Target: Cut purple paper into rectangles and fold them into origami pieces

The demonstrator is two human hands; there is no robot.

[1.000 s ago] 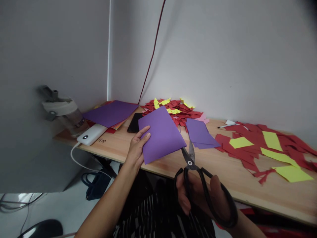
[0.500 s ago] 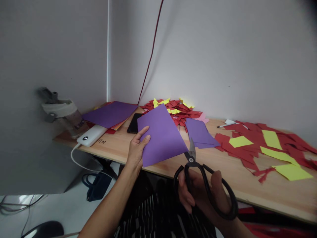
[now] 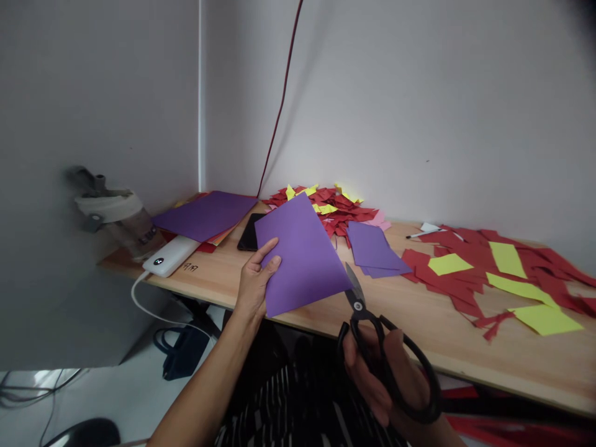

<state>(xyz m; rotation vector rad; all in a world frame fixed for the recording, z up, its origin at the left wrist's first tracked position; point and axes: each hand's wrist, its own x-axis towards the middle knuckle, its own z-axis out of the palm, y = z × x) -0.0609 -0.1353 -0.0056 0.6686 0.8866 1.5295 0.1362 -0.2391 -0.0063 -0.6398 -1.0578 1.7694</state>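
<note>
My left hand (image 3: 257,279) pinches a purple sheet of paper (image 3: 305,257) by its left edge, thumb on top, and holds it tilted above the table's front edge. In my right hand (image 3: 372,369) is a pair of black-handled scissors (image 3: 357,305), with fingers through the loops. The scissor blades are at the right corner of the sheet and look nearly closed. Just behind the scissors, several purple paper pieces (image 3: 375,245) lie on the table (image 3: 321,318).
Red and yellow cut pieces (image 3: 459,282) cover the table's right side, with a pen (image 3: 426,233) behind them. A heap of red scraps (image 3: 347,217) lies against the wall. At left are a purple sheet stack (image 3: 207,214), a phone (image 3: 249,232), a white power bank (image 3: 171,256) and a bottle (image 3: 123,220).
The scissor blades have come closer together at the sheet's right corner, and the handles have shifted slightly. My left hand and the purple sheet have hardly moved.
</note>
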